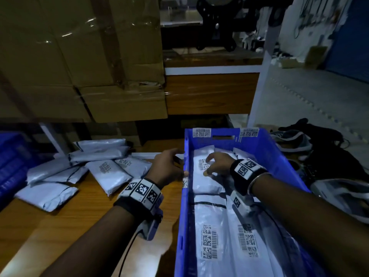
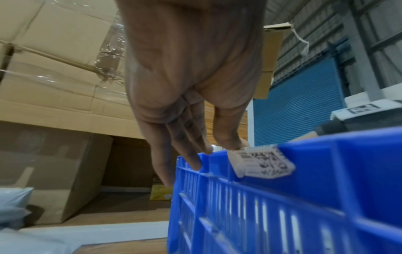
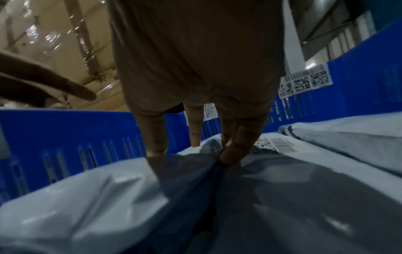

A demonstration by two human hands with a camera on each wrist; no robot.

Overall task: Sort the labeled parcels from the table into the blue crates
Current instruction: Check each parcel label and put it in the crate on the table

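A blue crate stands on the wooden table and holds several grey labeled parcels. My right hand is inside the crate, its straight fingers pressing down on a grey parcel near the far end. That parcel creases under the fingertips. My left hand is at the crate's left rim. Its thumb rests on a barcode label and its straight fingers lie along the outer wall. Several more parcels lie piled on the table to the left.
Taped cardboard boxes rise behind the table. Another blue crate sits at the far left edge. Right of the crate lie dark clothing and shoes and one more grey bag.
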